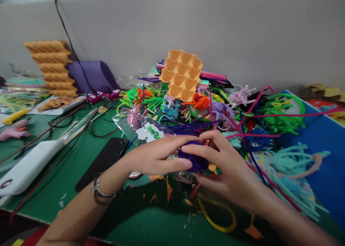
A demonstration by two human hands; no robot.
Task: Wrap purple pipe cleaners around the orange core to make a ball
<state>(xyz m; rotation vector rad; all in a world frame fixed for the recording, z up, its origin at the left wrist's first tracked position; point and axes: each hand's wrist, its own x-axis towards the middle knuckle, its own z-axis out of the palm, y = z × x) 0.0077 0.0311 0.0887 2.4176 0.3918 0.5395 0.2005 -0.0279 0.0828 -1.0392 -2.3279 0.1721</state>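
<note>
Between both hands is a dark purple, rounded, fuzzy-looking bundle (198,162); its exact kind is partly hidden by fingers. My left hand (159,154) reaches in from the left, with its thumb and fingers closed on the bundle's left side. From the right, my right hand (225,163) curls its fingers and thumb round the top and right side. Just behind the hands lie dark purple pipe cleaners (185,128) and a clear plastic bag (129,122) with a white flower shape (149,132). A yellow pipe cleaner loop (219,227) rests below my right hand.
A heap of coloured pipe cleaners (155,104) fills the back, with an orange egg-carton piece (181,73) on top. At left are a black phone (104,161), a white power strip (31,165), red cables and a pink glue gun (16,130). A blue board (320,149) borders the right.
</note>
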